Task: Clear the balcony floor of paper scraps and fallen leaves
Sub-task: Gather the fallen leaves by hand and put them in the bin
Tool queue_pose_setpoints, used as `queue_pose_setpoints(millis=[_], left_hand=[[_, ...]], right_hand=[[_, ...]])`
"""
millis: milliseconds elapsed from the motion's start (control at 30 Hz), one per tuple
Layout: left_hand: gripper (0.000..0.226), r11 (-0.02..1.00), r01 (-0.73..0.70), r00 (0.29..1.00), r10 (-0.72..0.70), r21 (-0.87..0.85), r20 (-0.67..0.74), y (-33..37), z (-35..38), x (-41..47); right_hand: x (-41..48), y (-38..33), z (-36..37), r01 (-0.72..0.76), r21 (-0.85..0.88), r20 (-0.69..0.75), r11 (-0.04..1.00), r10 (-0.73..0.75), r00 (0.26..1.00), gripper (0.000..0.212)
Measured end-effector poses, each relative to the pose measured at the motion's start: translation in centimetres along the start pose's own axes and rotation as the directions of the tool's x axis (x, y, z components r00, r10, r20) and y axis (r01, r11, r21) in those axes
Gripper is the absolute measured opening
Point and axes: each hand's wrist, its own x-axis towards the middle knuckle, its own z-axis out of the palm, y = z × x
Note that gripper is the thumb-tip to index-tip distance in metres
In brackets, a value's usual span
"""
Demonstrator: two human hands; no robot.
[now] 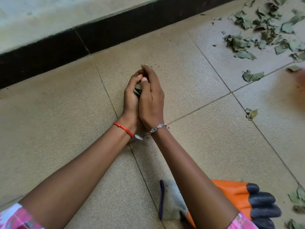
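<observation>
My left hand (131,95) and my right hand (152,98) are cupped together low over the beige tiled floor (57,121), palms facing. Between them I hold a small bunch of dry green leaves (137,90), mostly hidden by the fingers. A red thread bracelet is on my left wrist and a silver one on my right. Many more fallen leaves (264,30) lie scattered over the tiles at the upper right. A few single leaves (252,76) lie closer. No paper scraps show.
A black skirting strip (66,47) runs along the foot of the pale wall behind my hands. An orange, grey and white work glove (239,199) lies on the floor under my right forearm. A blurred shape, possibly another person's hand (297,80), is at the right edge.
</observation>
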Motion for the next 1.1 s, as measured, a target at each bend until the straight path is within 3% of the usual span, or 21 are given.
queue_pose_setpoints(millis=[133, 233, 333, 500, 600, 733, 800, 900, 967, 1033, 1100], left_hand=[[0.033, 0.989, 0.085, 0.996, -0.087, -0.120, -0.007, 0.3, 0.3, -0.6], [0.034, 0.994, 0.093, 0.995, -0.095, -0.060, -0.023, 0.8, 0.1, -0.7], [0.033, 0.997, 0.077, 0.996, -0.076, 0.017, -0.047, 1.0, -0.1, -0.3], [0.030, 0.994, 0.060, 0.984, -0.043, 0.093, -0.175, 1.0, -1.5, 0.8], [0.061, 0.997, -0.009, 0.975, 0.027, 0.081, -0.222, 1.3, -1.5, 0.9], [0.081, 0.994, -0.043, 0.990, 0.056, 0.099, -0.132, 1.5, -1.6, 1.2], [0.067, 0.990, -0.018, 0.994, 0.033, 0.140, -0.107, 1.2, -2.0, 1.5], [0.014, 0.974, -0.049, 0.981, 0.088, 0.221, -0.174, 1.0, -1.7, 1.7], [0.017, 0.972, -0.099, 0.951, 0.155, 0.211, -0.268, 1.4, -1.2, 1.7], [0.025, 0.996, -0.076, 0.926, 0.087, 0.045, -0.368, 2.0, -0.9, 2.3], [0.033, 0.997, -0.053, 0.918, 0.027, -0.054, -0.396, 2.4, -1.0, 2.7]], right_hand=[[1.3, 0.4, 0.6, -0.007, -0.109, 0.090, 0.994, 0.017, 0.996, 0.044], [1.9, 0.7, 1.0, 0.079, -0.237, 0.106, 0.968, -0.055, 0.993, 0.049], [2.3, 0.3, 1.3, 0.068, -0.308, 0.010, 0.949, -0.069, 0.998, 0.052], [2.0, 0.0, 1.6, 0.036, -0.166, 0.083, 0.985, -0.022, 0.996, 0.052], [1.6, -0.5, 1.4, -0.071, -0.065, 0.215, 0.995, 0.083, 0.973, 0.053], [1.1, -1.1, 1.1, -0.101, -0.039, 0.273, 0.994, 0.108, 0.956, 0.056], [1.2, -1.2, 1.0, -0.076, -0.046, 0.243, 0.996, 0.085, 0.966, 0.055], [1.9, -1.3, 1.1, -0.047, -0.116, 0.212, 0.992, 0.071, 0.975, 0.053], [2.2, -1.7, 1.1, -0.085, -0.071, 0.275, 0.994, 0.101, 0.956, 0.052], [2.9, -1.9, 0.6, -0.138, 0.049, 0.340, 0.989, 0.113, 0.933, 0.051], [4.1, -1.7, -0.4, -0.123, 0.024, 0.273, 0.992, 0.112, 0.956, 0.050]])
